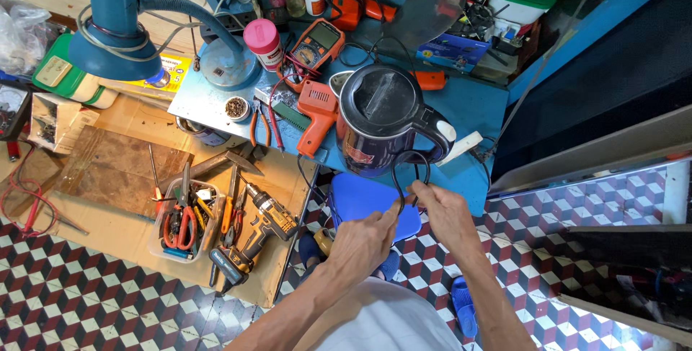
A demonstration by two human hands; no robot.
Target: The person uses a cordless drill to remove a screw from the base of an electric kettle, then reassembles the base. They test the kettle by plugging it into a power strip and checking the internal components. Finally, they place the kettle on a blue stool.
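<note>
Leftmost, at the upper left of the frame, we note a blue desk lamp [115, 27] bent over the blue desk [468, 106]. Below it, lower left, a sheet of cardboard [137, 243] lies on the patterned tile floor [72, 300] and carries a clear tub of pliers and cutters [184, 221] and, just right of it, a yellow-and-black cordless drill [252, 239].

Moving right along the desk: a pink-capped can [264, 42], an orange multimeter [317, 45] and an orange glue-gun-shaped tool [317, 113] lying just left of the kettle.

Centre frame, the dark electric kettle [378, 117] stands upright at the desk's front edge, lid shut, handle toward the right. A black cord [404, 171] loops down from beside the handle, in front of the desk edge. Below it we see a blue plastic stool [364, 203].

Our left hand [364, 239], lower centre, has thumb and forefinger pinched shut on the lower end of the cord loop. Our right hand [447, 214], just right of it, pinches the same cord near the loop's right side, fingers [417, 189] closed on it. The two hands sit near each other, not touching, below the kettle.

Right of the frame: a dark doorway and a metal threshold [591, 156].
</note>
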